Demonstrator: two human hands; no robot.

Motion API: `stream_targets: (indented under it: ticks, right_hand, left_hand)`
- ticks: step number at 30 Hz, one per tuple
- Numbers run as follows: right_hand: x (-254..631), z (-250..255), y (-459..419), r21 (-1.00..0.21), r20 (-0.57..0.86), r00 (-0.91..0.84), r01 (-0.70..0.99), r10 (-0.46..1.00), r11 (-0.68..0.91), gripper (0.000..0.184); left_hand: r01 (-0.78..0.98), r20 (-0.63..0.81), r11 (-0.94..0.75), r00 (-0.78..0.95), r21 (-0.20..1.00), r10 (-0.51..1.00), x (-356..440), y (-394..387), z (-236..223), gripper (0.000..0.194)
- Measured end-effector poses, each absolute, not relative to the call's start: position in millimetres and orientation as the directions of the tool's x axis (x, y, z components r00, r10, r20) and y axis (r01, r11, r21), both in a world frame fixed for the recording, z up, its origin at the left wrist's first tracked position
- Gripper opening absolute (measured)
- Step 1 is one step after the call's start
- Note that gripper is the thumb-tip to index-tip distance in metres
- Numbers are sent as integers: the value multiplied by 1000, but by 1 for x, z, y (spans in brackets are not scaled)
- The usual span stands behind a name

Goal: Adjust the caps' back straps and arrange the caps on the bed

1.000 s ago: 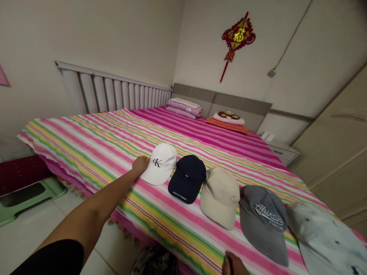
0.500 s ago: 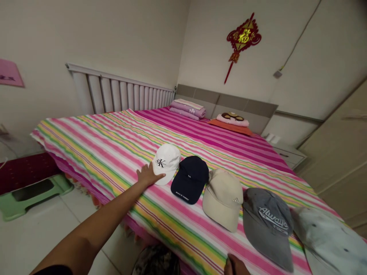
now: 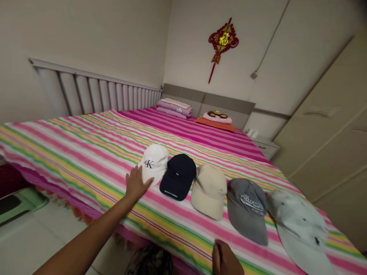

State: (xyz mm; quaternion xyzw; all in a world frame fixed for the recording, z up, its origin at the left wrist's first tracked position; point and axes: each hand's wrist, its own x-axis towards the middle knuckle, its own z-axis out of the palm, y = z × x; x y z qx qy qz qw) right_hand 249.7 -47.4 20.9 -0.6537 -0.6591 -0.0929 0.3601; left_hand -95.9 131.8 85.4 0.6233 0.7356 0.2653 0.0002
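My left hand (image 3: 137, 184) lies with fingers spread against the left side and brim of a white baseball cap (image 3: 155, 158) with black "CK" lettering. The thumb touches the brim. To its right, in a slanting row on the bed, sit a navy cap (image 3: 179, 175), a beige cap (image 3: 209, 191), a grey cap (image 3: 248, 210) with "Always" lettering and a pale grey-green cap (image 3: 301, 225). All brims point toward me. At the bed's near side my right hand (image 3: 226, 258) is curled into a fist, below the beige and grey caps and apart from them.
A striped sheet (image 3: 86, 152) covers the near part of the bed. Folded purple bedding (image 3: 174, 109) and a pink folded item (image 3: 217, 117) lie by the headboard (image 3: 226, 101). A radiator (image 3: 100, 91) lines the left wall; a green stool (image 3: 25, 204) stands on the floor.
The view has swung right, so everything sits further left and the pale cap shows more fully. My left hand stays at the white cap. More of my right fist has come into view.
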Motion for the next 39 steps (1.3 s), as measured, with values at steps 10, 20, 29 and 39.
stream_targets:
  ticks: [10, 20, 29, 39]
  right_hand:
    - [253, 85, -23, -947, -248, 493, -304, 834, -102, 23]
    - [244, 105, -12, -637, -582, 237, -728, 778, -254, 14]
    - [230, 80, 40, -533, -630, 263, -831, 731, -161, 11]
    - [243, 74, 22, -559, -586, 271, -818, 764, -139, 12]
  left_hand:
    - [753, 469, -470, 244, 460, 849, -38, 88, 69, 47]
    - [-567, -453, 265, -219, 780, 864, -16, 78, 94, 13]
    - [-637, -563, 361, -140, 682, 815, 4, 98, 93, 12]
    - [-635, -508, 293, -185, 715, 841, 13, 96, 89, 19]
